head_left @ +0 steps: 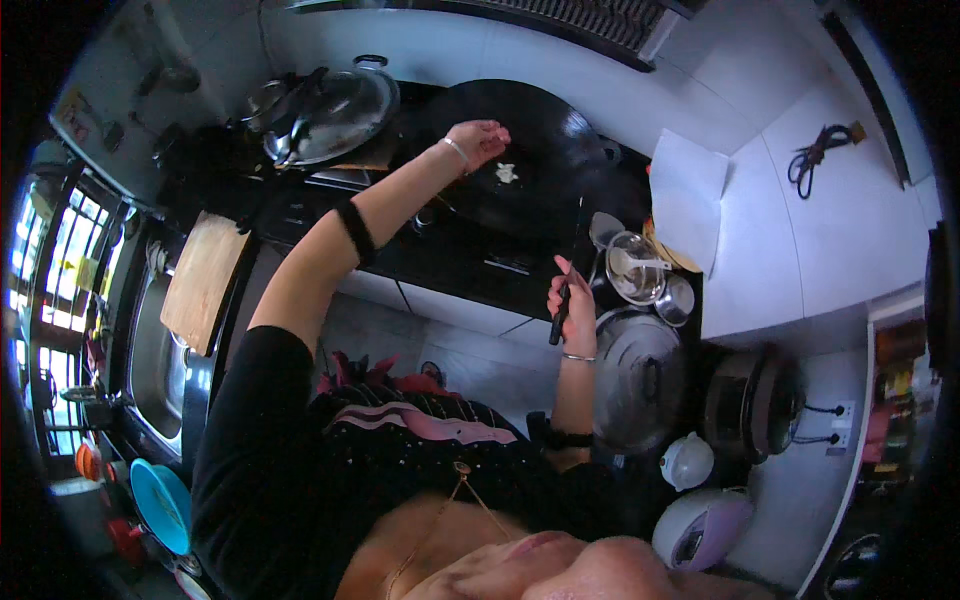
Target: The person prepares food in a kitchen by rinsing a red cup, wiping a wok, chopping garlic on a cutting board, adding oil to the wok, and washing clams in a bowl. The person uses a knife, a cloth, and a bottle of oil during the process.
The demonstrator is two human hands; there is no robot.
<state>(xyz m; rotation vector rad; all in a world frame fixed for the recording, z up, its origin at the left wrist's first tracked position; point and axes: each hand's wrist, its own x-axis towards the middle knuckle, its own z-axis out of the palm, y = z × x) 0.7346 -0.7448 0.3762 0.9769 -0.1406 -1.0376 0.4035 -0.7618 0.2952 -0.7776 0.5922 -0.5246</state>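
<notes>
My left hand (480, 144), with a white bangle at the wrist, reaches over the large black wok (525, 120) on the stove. Its fingers are loosely curled, and I cannot tell whether anything is between them. Just below the fingertips, a small whitish piece (506, 173) shows against the dark wok. My right hand (576, 304) grips the black handle of a long thin cooking utensil (559, 326). The utensil points up toward the wok's right side; its far end is too dark to make out.
Beside the right hand are a glass bowl (628, 281) with a white spoon, a small metal bowl (673, 300) and a large transparent lid (637, 382). A lidded metal pan (337, 112) stands left of the wok. A wooden cutting board (202, 281) lies by the sink (154, 360).
</notes>
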